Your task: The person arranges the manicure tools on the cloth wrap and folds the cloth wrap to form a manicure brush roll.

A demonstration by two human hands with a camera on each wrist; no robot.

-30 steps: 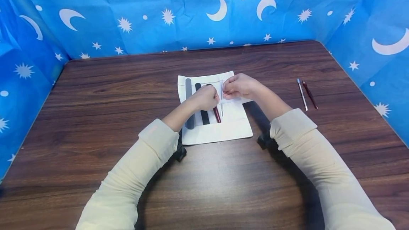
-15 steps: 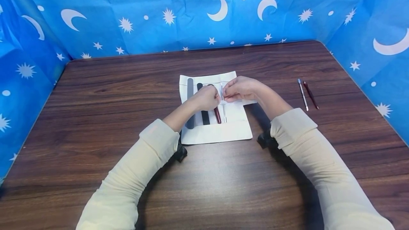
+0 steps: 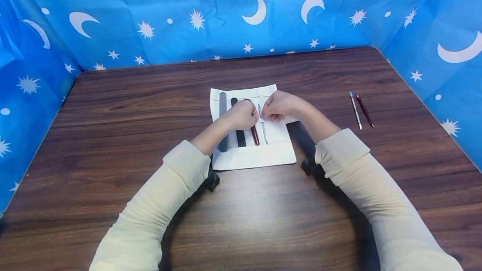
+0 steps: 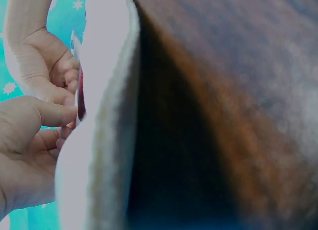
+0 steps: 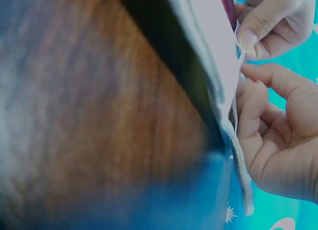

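Note:
A white fabric pouch [image 3: 256,158] lies opened out on the table. A grey nail file [image 3: 223,143], a black nail file [image 3: 241,139], a dark red slim tool [image 3: 255,136] and a silver cuticle pusher [image 3: 265,133] stand side by side under its cross band. My left hand [image 3: 242,115] covers part of the red tool, its thumb and finger pinching the edge of the white band [image 5: 235,108]. Just right of it, my right hand [image 3: 281,106] holds curled fingers at the cuticle pusher's upper part. Its fingertips touch the band; their exact hold is partly hidden.
Another silver tool [image 3: 355,110] with a blue end and a dark red slim tool [image 3: 365,111] lie at the right of the brown table [image 3: 150,108]. A blue curtain [image 3: 218,16] with moons and stars hangs behind and along both sides.
The silver cuticle pusher has slid down through the band, its lower end now at the pouch's bottom pocket. The right hand has lowered slightly with it; the left hand stays put.

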